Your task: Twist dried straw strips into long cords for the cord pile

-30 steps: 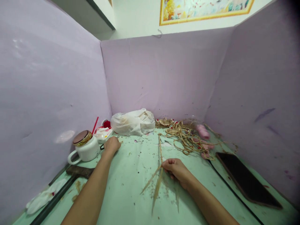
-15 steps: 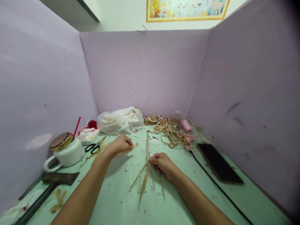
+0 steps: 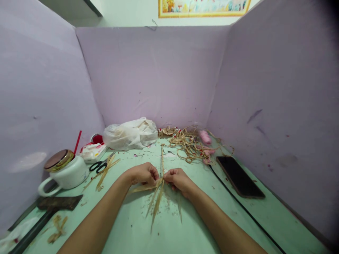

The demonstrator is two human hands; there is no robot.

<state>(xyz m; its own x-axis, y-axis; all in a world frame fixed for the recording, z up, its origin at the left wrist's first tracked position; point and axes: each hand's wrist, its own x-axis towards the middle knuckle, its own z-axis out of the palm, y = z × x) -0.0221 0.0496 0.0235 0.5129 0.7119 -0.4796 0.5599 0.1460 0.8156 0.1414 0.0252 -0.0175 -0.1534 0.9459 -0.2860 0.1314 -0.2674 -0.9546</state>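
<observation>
A thin braided straw cord (image 3: 162, 158) runs from the far middle of the table toward me, and loose straw strands (image 3: 157, 208) fan out from its near end. My right hand (image 3: 178, 180) is closed, pinching the cord where it splits into strands. Right beside it, my left hand (image 3: 145, 175) is closed on a flat straw strip (image 3: 143, 188), whose tail trails to the left under the hand. The strip's tip meets the cord between the two hands. The fingertips partly hide that joint.
Scissors (image 3: 98, 165) lie by loose straw strips (image 3: 107, 171) on the left, near a white mug (image 3: 69, 173) and a hammer (image 3: 60, 203). Behind are a white plastic bag (image 3: 131, 134), tangled straw cord (image 3: 189, 146) and pink thread (image 3: 205, 137). A phone (image 3: 239, 176) and black cable (image 3: 238, 206) lie right.
My left hand has moved right and toward me, bringing the straw strip to the cord beside my right hand. My right hand keeps its pinch. The whole view has shifted slightly.
</observation>
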